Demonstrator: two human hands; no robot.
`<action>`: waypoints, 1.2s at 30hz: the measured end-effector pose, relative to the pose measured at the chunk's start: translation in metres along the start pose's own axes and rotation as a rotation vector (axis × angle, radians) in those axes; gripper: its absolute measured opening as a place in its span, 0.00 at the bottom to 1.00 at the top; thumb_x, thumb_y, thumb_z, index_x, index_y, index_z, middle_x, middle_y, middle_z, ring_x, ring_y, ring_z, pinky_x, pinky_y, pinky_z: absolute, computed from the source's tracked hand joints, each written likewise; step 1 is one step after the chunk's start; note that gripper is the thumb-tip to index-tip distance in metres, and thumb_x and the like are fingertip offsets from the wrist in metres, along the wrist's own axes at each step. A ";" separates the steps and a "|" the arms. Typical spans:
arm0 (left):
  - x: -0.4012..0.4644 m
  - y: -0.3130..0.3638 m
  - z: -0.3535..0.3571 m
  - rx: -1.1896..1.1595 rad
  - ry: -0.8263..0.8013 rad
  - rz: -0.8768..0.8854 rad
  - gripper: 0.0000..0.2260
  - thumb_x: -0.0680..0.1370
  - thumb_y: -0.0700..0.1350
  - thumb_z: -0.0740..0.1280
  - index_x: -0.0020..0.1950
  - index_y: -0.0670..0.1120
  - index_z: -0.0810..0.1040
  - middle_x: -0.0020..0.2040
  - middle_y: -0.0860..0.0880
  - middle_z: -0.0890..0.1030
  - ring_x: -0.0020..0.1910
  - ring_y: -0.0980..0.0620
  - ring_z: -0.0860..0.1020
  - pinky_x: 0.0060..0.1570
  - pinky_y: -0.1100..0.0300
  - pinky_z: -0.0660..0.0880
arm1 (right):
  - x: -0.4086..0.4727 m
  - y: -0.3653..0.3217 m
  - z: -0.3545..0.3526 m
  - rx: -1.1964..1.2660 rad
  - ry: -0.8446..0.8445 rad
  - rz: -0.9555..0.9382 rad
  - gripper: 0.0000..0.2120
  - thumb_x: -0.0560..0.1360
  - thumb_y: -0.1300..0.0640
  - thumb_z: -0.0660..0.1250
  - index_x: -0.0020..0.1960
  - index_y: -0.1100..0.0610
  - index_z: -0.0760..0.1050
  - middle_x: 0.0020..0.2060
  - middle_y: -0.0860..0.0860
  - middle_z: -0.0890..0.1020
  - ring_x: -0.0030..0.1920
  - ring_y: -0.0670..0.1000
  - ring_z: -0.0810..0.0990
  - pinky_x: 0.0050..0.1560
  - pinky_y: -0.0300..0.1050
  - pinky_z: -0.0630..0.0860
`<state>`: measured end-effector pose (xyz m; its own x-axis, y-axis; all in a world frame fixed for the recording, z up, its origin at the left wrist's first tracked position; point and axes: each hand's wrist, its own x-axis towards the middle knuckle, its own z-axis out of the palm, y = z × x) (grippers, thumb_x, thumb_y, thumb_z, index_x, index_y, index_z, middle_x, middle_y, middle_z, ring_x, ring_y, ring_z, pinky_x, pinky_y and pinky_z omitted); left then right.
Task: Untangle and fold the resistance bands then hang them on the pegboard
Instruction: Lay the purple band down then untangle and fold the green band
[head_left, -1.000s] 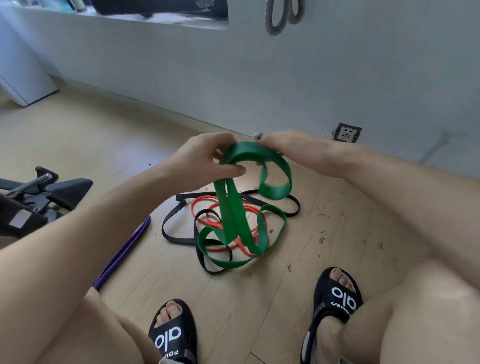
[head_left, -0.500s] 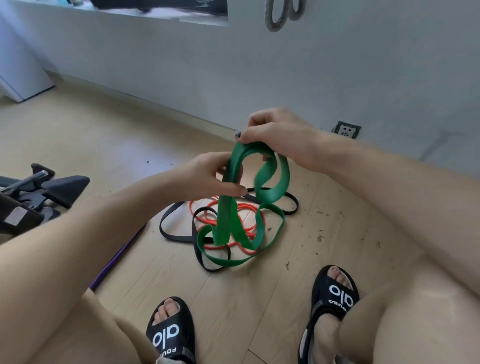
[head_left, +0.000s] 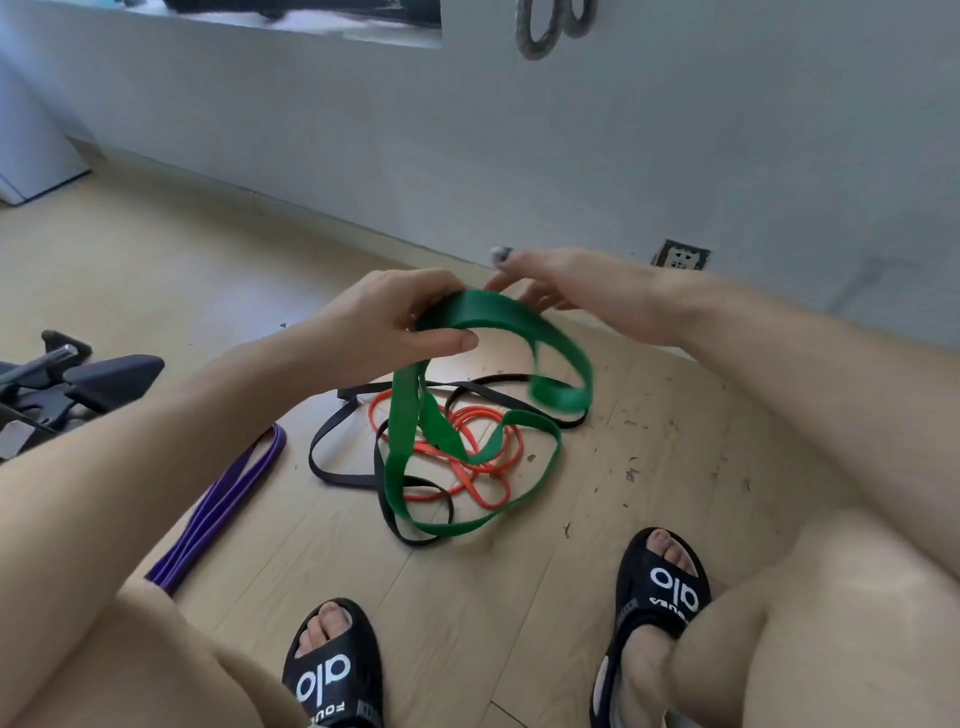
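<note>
While the tangle is not yet cleared, this reads as an early stage of the task.

Writing on sandals: each black sandal below the hands carries white lettering across its strap that reads as "alo"; smaller letters under it look like "FOU" on the left one, and the rest is too small to read.

Purple band: the purple band lies on the floor down and to the left of the left hand, apart from the pile and looking free of it, but not hung.

Pile: under the hands, the black band and the red band lie looped through each other on the floor, with the low loops of the green band resting on top.

Green band: the green band is lifted at one end between the hands; its other loops trail down into the pile, so I judge it not yet free.

Left hand: the left hand grips the raised top of the green band, thumb beneath and fingers curled over.

Right hand: the right hand hovers just beyond the same loop with fingers loosely spread; blur hides whether they touch it, and I see no clear grip.

Left to do: free green, part black from red, fold all, hang them.

Far wall: above and beyond the hands a grey band hangs on the wall, possibly one already done; no pegboard is clearly seen. A wall socket sits beyond the right hand, with no legible marking.
</note>
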<state>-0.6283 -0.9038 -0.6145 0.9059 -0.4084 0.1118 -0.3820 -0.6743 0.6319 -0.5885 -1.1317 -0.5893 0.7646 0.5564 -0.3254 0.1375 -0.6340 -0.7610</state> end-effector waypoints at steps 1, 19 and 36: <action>0.001 0.003 0.001 -0.025 0.007 0.006 0.13 0.71 0.63 0.69 0.50 0.57 0.78 0.39 0.53 0.79 0.38 0.51 0.76 0.46 0.45 0.76 | 0.003 -0.005 0.007 0.022 -0.007 -0.045 0.24 0.83 0.36 0.51 0.64 0.47 0.79 0.60 0.49 0.82 0.63 0.49 0.78 0.71 0.50 0.65; -0.004 -0.009 0.009 0.007 -0.079 -0.077 0.13 0.74 0.61 0.69 0.47 0.55 0.71 0.43 0.42 0.76 0.43 0.40 0.77 0.51 0.37 0.78 | -0.001 -0.010 -0.022 0.227 0.322 -0.200 0.12 0.77 0.53 0.70 0.38 0.57 0.76 0.29 0.50 0.75 0.30 0.49 0.71 0.35 0.44 0.67; -0.007 0.028 -0.001 -0.021 0.027 0.011 0.17 0.73 0.55 0.71 0.57 0.49 0.75 0.41 0.47 0.77 0.41 0.44 0.76 0.48 0.39 0.76 | -0.007 -0.026 0.003 0.182 0.194 -0.247 0.18 0.80 0.47 0.69 0.35 0.56 0.76 0.28 0.50 0.72 0.31 0.48 0.69 0.35 0.40 0.66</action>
<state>-0.6447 -0.9195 -0.5971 0.9066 -0.3984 0.1393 -0.3879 -0.6565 0.6469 -0.5994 -1.1175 -0.5689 0.8297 0.5578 -0.0202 0.2320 -0.3774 -0.8965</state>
